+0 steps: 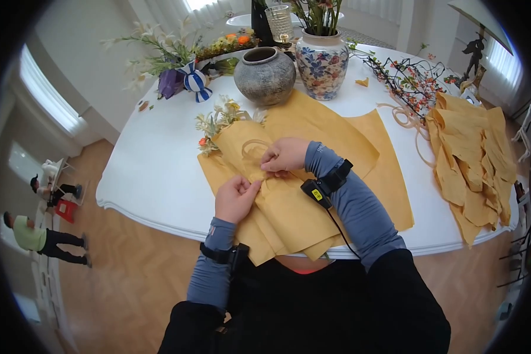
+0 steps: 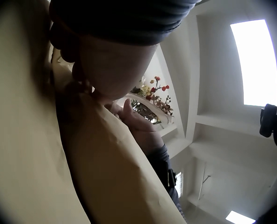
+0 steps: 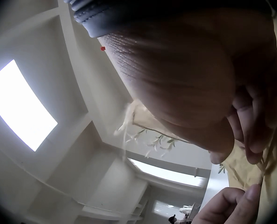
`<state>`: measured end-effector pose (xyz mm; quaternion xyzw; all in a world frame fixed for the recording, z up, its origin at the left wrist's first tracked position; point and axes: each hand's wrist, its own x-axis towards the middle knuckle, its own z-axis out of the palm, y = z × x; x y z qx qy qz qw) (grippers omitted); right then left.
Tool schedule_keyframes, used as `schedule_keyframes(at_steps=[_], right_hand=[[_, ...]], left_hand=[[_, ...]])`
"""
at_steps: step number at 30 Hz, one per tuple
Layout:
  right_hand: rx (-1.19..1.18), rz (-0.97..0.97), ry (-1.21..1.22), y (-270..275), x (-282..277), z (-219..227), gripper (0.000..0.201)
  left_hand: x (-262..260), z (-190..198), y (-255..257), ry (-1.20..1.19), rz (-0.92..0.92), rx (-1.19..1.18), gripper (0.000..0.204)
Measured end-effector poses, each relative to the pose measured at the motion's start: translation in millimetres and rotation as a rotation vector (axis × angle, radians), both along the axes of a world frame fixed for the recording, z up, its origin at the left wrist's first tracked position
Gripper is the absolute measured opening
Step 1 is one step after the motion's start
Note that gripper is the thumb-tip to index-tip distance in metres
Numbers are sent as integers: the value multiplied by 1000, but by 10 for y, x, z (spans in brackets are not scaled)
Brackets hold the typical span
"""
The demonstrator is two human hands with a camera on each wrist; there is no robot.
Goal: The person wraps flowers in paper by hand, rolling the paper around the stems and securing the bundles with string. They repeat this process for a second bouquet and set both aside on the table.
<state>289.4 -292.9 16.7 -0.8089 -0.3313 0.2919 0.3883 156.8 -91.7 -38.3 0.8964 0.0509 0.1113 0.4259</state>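
Yellow-brown wrapping paper [image 1: 301, 218] lies in folded layers around a bouquet, whose pale and orange flowers [image 1: 218, 121] stick out at the upper left. At the gathered waist of the paper, the left hand [image 1: 236, 197] pinches with thumb and curled fingers. Just right of it and higher, the right hand [image 1: 286, 156] pinches at the same gather, beside a looped tan ribbon [image 1: 255, 148]. In the right wrist view the right hand's fingers [image 3: 246, 116] are curled over crumpled paper [image 3: 241, 172], close to the left thumb. What lies under the fingertips is hidden.
Behind the bouquet stand a grey round pot [image 1: 265, 76] and a floral vase [image 1: 321, 65]. A blue-white striped vase [image 1: 196, 82] is at the back left. Red-berried branches [image 1: 413, 85] and crumpled paper pieces [image 1: 472, 159] lie at the right on the white table [image 1: 153, 159].
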Motion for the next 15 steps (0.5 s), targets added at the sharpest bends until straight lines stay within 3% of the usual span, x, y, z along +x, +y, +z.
schedule_keyframes(at_steps=[2,5,15], right_hand=[[45,38,36,30,-57,-16,35],[139,-79,-121,102,-143,4,31],[190,80,-234,292,-227,-123,27]], left_hand=[[-1,-41,15,19,5,-41,36],[1,-75,18,16,-31,-101,32],[9,-9,-13,60,-16,-74,31]])
